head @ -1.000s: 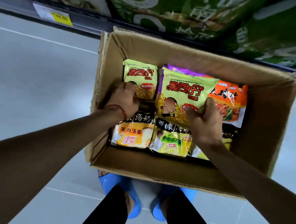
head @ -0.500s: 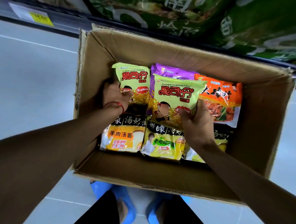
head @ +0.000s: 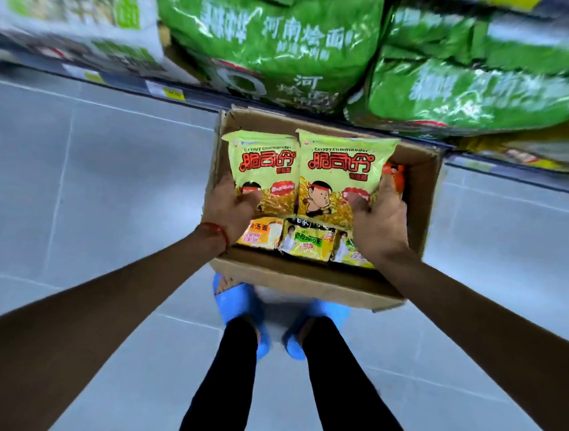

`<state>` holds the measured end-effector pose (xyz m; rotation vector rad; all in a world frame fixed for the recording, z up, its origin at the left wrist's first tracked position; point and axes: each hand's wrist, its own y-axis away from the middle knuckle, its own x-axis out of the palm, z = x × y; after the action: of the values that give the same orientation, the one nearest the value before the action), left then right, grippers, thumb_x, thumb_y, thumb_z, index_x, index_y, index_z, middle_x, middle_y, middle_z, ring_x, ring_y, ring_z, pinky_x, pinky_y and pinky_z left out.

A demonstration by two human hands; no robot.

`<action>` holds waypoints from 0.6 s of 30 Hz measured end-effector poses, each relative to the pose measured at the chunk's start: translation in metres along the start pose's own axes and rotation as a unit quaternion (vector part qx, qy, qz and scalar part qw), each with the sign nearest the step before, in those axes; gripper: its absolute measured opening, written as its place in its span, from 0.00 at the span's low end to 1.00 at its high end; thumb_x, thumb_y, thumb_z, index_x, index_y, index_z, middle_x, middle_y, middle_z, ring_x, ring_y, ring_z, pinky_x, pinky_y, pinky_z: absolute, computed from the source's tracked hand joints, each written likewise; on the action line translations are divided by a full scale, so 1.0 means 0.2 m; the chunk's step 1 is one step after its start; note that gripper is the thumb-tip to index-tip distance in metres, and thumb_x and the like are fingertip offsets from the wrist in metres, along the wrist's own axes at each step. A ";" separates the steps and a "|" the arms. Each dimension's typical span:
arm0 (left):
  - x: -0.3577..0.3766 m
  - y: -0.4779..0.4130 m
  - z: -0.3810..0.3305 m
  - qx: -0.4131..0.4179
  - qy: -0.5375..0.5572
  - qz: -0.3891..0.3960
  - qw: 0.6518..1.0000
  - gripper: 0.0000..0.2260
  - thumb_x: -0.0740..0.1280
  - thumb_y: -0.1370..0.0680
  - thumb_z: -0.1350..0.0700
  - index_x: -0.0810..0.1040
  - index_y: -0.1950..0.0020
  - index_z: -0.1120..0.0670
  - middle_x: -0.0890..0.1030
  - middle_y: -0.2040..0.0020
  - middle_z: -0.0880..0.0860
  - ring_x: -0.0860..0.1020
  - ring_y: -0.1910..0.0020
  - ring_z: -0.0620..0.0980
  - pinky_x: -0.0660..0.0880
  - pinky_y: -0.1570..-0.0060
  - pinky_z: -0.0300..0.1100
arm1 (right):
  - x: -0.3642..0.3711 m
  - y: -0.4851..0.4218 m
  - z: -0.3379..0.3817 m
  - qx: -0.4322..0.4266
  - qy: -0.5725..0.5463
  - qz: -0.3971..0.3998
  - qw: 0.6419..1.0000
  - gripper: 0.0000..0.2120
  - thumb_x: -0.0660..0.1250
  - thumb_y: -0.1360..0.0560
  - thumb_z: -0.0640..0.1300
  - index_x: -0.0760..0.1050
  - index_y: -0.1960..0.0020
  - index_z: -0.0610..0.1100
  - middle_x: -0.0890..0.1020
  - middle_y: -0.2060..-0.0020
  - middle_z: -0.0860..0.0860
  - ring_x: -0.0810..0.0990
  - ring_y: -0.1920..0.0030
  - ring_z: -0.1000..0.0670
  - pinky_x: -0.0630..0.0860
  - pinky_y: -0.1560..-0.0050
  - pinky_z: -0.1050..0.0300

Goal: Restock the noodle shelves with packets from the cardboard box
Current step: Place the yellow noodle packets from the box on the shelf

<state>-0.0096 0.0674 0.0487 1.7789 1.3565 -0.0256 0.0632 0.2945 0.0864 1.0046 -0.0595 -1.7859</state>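
The person stands over an open cardboard box (head: 309, 280) that sits on the grey tiled floor (head: 77, 202), just in front of blue slippers (head: 237, 307); both arms reach down into view. The left hand (head: 232, 207) is closed on the lower left corner of a yellow-green noodle packet (head: 262, 167), thumb pressed across its printed front, fingers hidden behind it; a red string bracelet (head: 217, 233) circles that wrist. The right hand (head: 377, 221) grips a second yellow-green packet (head: 342, 172) of the same design at its lower right corner — thumb on the front, the other fingers curled behind and out of sight. The two packets are held upright side by side, edges touching or nearly so, above the box's opening and covering most of its far half.

Inside the box, along the near wall, lie three more packets in a row: an orange-and-white one (head: 263, 232) on the left, a yellow-green one with a dark top band (head: 308, 241) in the middle, and a third (head: 352, 252) partly under the right wrist; an orange packet (head: 393, 177) peeks out beside the right hand's fingers.

Beyond the box the shelf edge (head: 151, 89) carries yellow price tags, blurred; large green noodle bags (head: 287, 39) fill the shelf above it — their lettering is smeared by motion.
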 end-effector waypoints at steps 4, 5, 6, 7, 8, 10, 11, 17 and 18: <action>-0.16 0.38 -0.31 -0.002 0.079 0.010 0.997 0.15 0.66 0.28 0.53 0.77 0.42 0.49 0.83 0.46 0.51 0.81 0.45 0.56 0.78 0.43 0.54 | -0.29 0.27 0.16 -0.022 -0.010 -0.028 0.999 0.13 0.67 0.21 0.39 0.72 0.38 0.39 0.84 0.45 0.46 0.81 0.44 0.43 0.75 0.48 0.55; -0.19 0.47 -0.37 0.009 0.090 0.011 0.996 0.14 0.66 0.25 0.54 0.76 0.39 0.51 0.83 0.44 0.51 0.81 0.45 0.53 0.77 0.44 0.47 | -0.36 0.34 0.19 -0.030 -0.015 -0.033 0.999 0.13 0.67 0.21 0.40 0.72 0.38 0.40 0.84 0.45 0.47 0.81 0.44 0.43 0.75 0.48 0.56; -0.23 0.56 -0.42 0.023 0.095 0.013 0.995 0.14 0.66 0.23 0.56 0.75 0.37 0.52 0.82 0.44 0.50 0.80 0.45 0.50 0.77 0.48 0.41 | -0.42 0.42 0.22 -0.035 -0.018 -0.039 0.998 0.12 0.67 0.21 0.40 0.72 0.38 0.40 0.84 0.45 0.47 0.81 0.44 0.44 0.74 0.49 0.59; -0.26 0.64 -0.47 0.036 0.098 0.014 0.994 0.13 0.65 0.21 0.57 0.75 0.36 0.52 0.82 0.44 0.48 0.80 0.47 0.47 0.76 0.52 0.36 | -0.49 0.49 0.25 -0.042 -0.022 -0.049 0.998 0.12 0.67 0.21 0.40 0.72 0.38 0.40 0.84 0.46 0.48 0.81 0.45 0.45 0.72 0.52 0.62; -0.30 0.72 -0.52 0.056 0.100 0.017 0.993 0.14 0.65 0.21 0.56 0.74 0.36 0.51 0.82 0.44 0.47 0.80 0.48 0.44 0.76 0.52 0.34 | -0.55 0.56 0.27 -0.052 -0.026 -0.060 0.997 0.12 0.67 0.21 0.40 0.72 0.39 0.40 0.84 0.46 0.49 0.81 0.46 0.45 0.69 0.55 0.64; -0.37 0.89 -0.62 0.093 0.096 0.024 0.991 0.16 0.64 0.23 0.55 0.74 0.35 0.49 0.82 0.43 0.45 0.80 0.45 0.44 0.76 0.44 0.40 | -0.67 0.72 0.33 -0.067 -0.036 -0.078 0.994 0.12 0.67 0.21 0.40 0.72 0.39 0.40 0.82 0.49 0.52 0.80 0.49 0.48 0.65 0.59 0.67; -0.41 0.97 -0.66 0.109 0.096 0.027 0.989 0.16 0.64 0.22 0.56 0.74 0.34 0.49 0.82 0.42 0.46 0.80 0.44 0.45 0.75 0.42 0.43 | -0.73 0.80 0.36 -0.073 -0.045 -0.086 0.993 0.11 0.67 0.20 0.40 0.73 0.39 0.41 0.80 0.51 0.54 0.79 0.50 0.50 0.66 0.61 0.69; -0.63 1.49 -1.01 0.195 0.086 0.011 0.977 0.10 0.64 0.18 0.57 0.73 0.37 0.54 0.80 0.44 0.49 0.77 0.46 0.46 0.72 0.45 0.38 | -1.12 1.27 0.59 -0.110 -0.096 -0.150 0.978 0.11 0.66 0.19 0.42 0.70 0.40 0.41 0.79 0.56 0.58 0.78 0.54 0.54 0.73 0.57 0.63; -0.67 1.57 -1.08 0.215 0.079 0.004 0.973 0.10 0.64 0.18 0.56 0.73 0.38 0.55 0.79 0.42 0.51 0.77 0.45 0.47 0.72 0.42 0.41 | -1.19 1.34 0.64 -0.122 -0.097 -0.161 0.975 0.10 0.66 0.19 0.43 0.69 0.42 0.40 0.77 0.58 0.58 0.77 0.58 0.56 0.71 0.60 0.66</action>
<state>0.0835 0.0945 0.4403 2.1832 1.5432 -0.1887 0.2079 0.3094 0.4392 0.6896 0.2094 -2.1237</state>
